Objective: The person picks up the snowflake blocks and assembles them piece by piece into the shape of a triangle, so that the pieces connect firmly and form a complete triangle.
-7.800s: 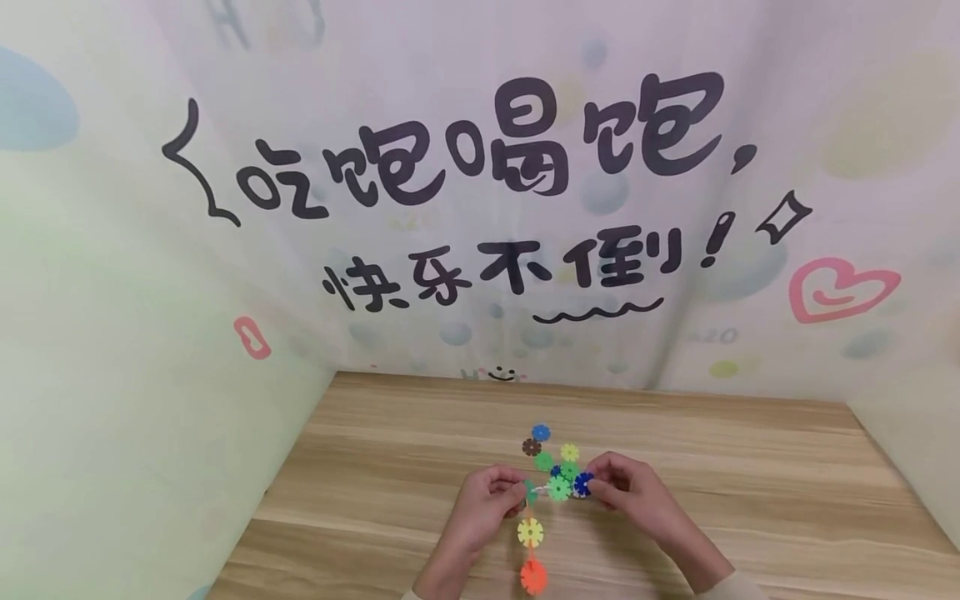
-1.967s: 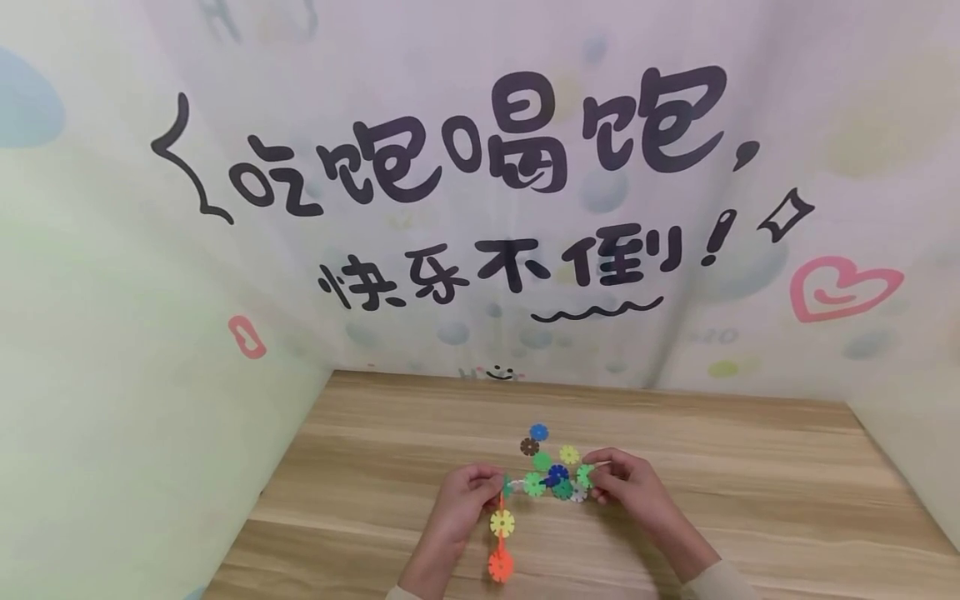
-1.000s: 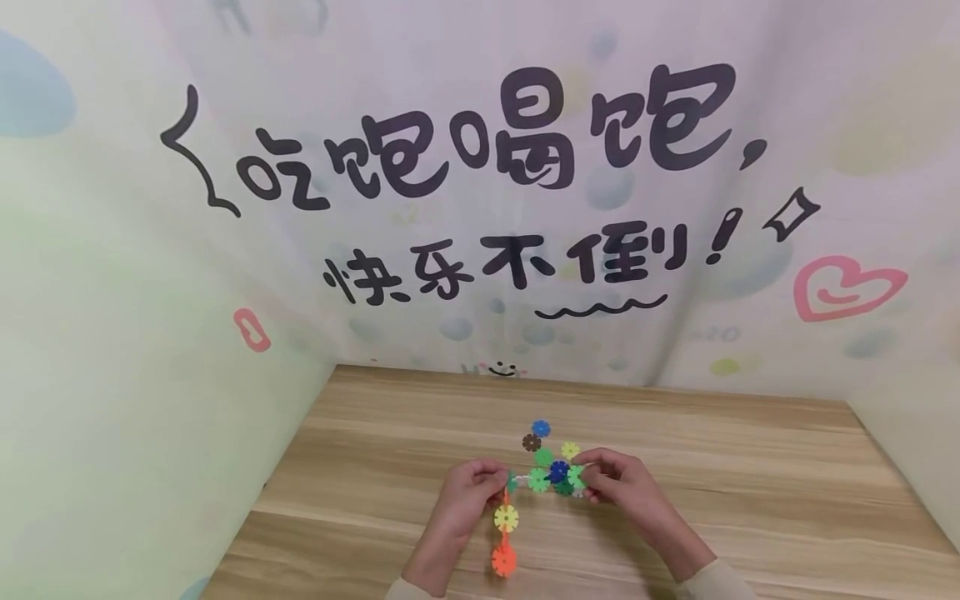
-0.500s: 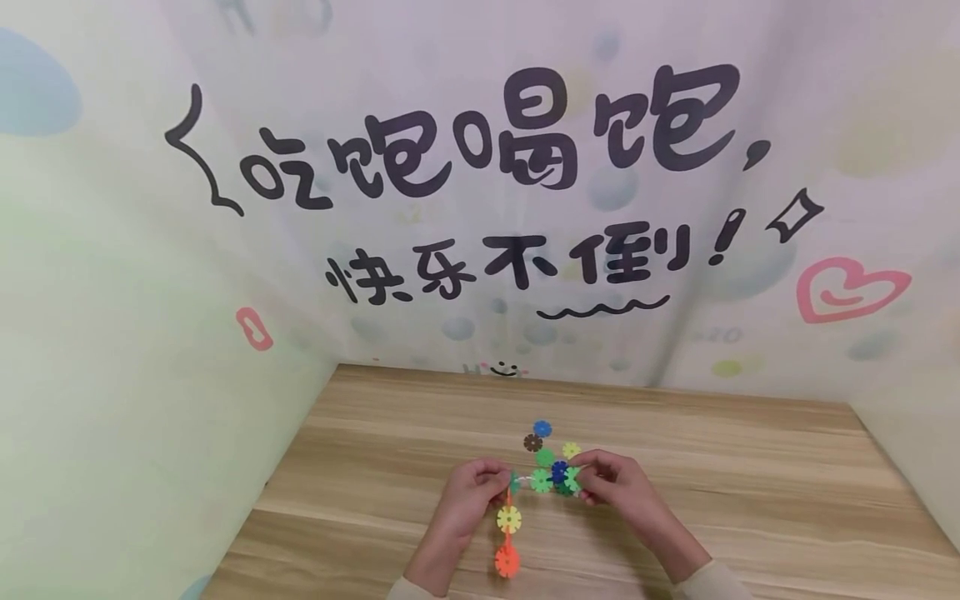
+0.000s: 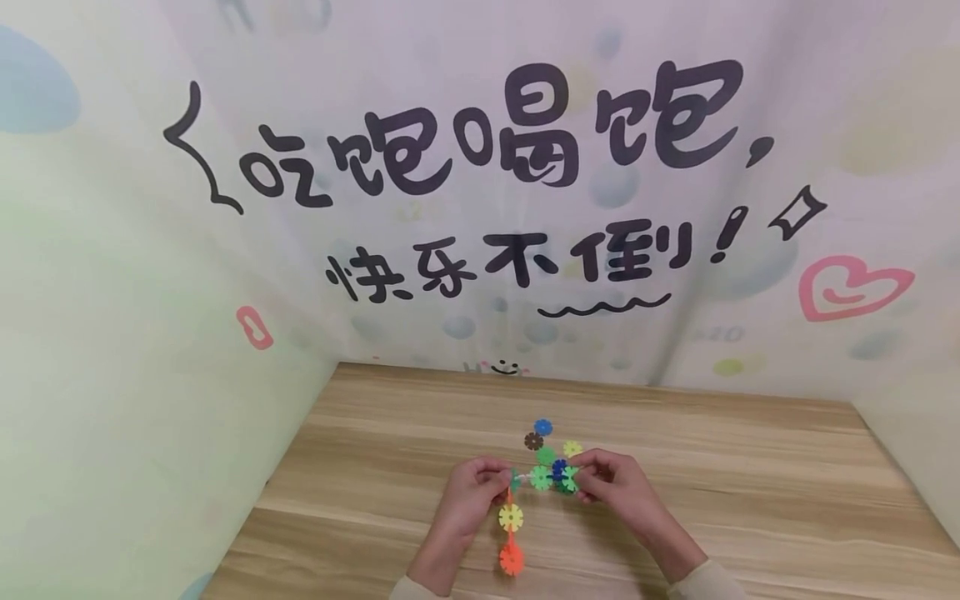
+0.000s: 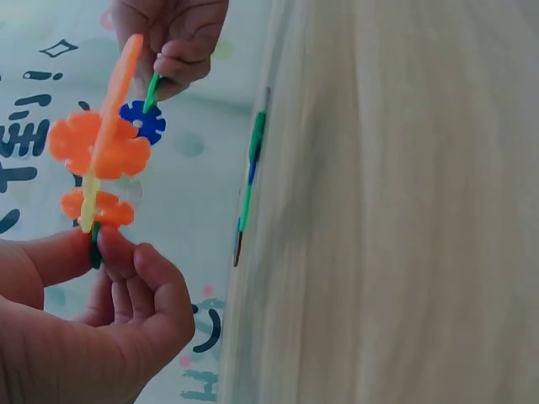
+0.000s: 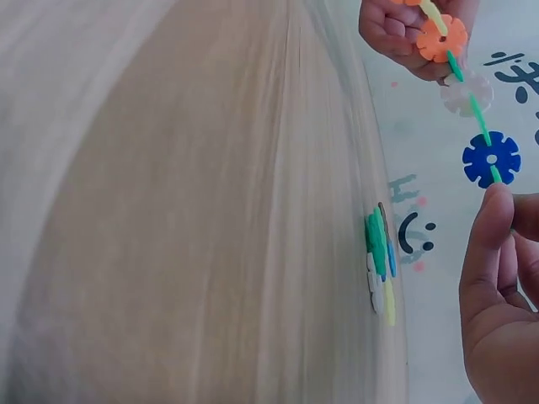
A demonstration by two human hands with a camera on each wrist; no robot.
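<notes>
My left hand [image 5: 474, 493] pinches a dark green notched disc [image 6: 95, 246] in a chain of interlocking plastic discs. From it, a yellow disc [image 5: 511, 517] and an orange disc [image 5: 512, 560] extend toward me. The chain's other arm runs right through a clear disc [image 7: 467, 94] and a light green disc [image 5: 541, 477] to a dark blue disc [image 7: 492, 160]. My right hand [image 5: 622, 487] pinches another light green disc [image 5: 570, 478], its edge at the dark blue disc's rim. The right fingertips cover part of this disc.
Several loose discs lie on the wooden table behind the chain, among them a blue disc [image 5: 542, 427], a brown disc [image 5: 533, 442], a green disc [image 5: 545, 457] and a yellow disc [image 5: 572, 448]. A printed curtain [image 5: 420, 333] rises at the table's back edge.
Earlier my right hand held the dark blue disc at the chain's end. It later held a light green disc apart from the chain, then moved left to bring it against the dark blue one.
</notes>
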